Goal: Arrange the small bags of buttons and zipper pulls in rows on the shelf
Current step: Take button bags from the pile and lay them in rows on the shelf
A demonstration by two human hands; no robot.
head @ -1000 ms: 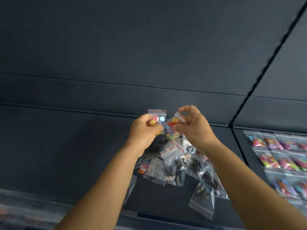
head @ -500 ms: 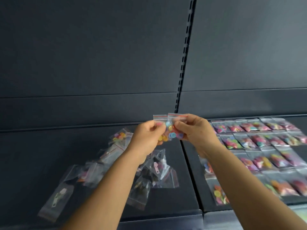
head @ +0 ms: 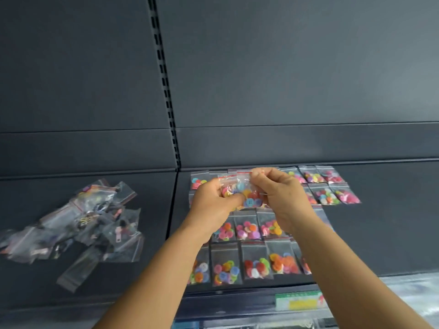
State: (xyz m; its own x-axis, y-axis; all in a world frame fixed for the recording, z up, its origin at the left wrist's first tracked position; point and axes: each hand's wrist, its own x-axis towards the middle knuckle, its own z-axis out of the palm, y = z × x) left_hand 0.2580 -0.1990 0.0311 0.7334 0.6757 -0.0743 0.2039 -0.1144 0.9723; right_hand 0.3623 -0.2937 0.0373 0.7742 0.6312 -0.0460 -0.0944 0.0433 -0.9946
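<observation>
Two small clear bags of coloured buttons [head: 244, 193] held up between both hands, above the rows of button bags [head: 249, 248] already laid flat on the right-hand shelf [head: 384, 233]. Left hand [head: 211, 205] curled round the lower edge of the nearer bag, thumb pressed over its front; right hand [head: 278, 195] pinching the red-striped top of the other bag between thumb and fingertips. Probably being pulled apart or sorted out one from the other, so that each can go down singly. Held just over the grid rather than off to the side, most likely to pick the next free spot; open shelf to the right of the lower rows looks like the place. Well apart on the left-hand shelf, a loose heap of bags [head: 78, 224], several with zipper pulls, not yet sorted. Task judged partly done: buttons mostly in rows, zipper pulls untouched. Slippery plastic, so easy to drop one bag onto the neat rows and knock them askew.
</observation>
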